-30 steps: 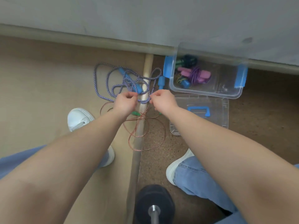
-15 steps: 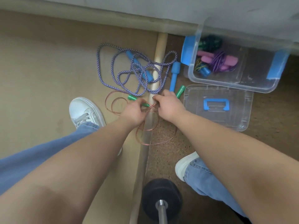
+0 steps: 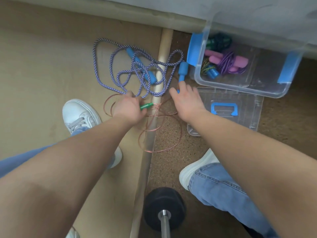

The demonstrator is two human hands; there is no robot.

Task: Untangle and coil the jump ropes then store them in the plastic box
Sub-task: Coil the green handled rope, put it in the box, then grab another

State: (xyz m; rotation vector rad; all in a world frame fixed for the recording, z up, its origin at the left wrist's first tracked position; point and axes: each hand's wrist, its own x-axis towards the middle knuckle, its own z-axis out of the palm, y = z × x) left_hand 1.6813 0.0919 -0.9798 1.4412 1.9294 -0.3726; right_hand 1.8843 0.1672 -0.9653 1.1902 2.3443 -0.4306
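Observation:
A tangled blue-and-white braided jump rope [image 3: 120, 73] with blue handles [image 3: 182, 70] lies on the floor. Below it lies a thin copper-coloured rope [image 3: 161, 134] in loose loops. My left hand [image 3: 127, 109] is shut on one of its green handles [image 3: 146, 105]. My right hand [image 3: 187, 100] hovers to the right with fingers spread, just below the blue handle; whether it touches anything is hidden. The clear plastic box [image 3: 240, 85] with blue clips stands at the upper right and holds coiled purple, pink-handled and dark green ropes.
The box's clear lid [image 3: 240, 109] with a blue handle lies flat in front of the box. A wooden strip [image 3: 151, 134] runs between two floor surfaces. A black dumbbell [image 3: 164, 208] sits near the bottom. My white shoes [image 3: 80, 115] flank the ropes.
My hands left the braided rope and came down to the copper one. The left hand took hold of a green handle; the right hand then moved away to the right and opened.

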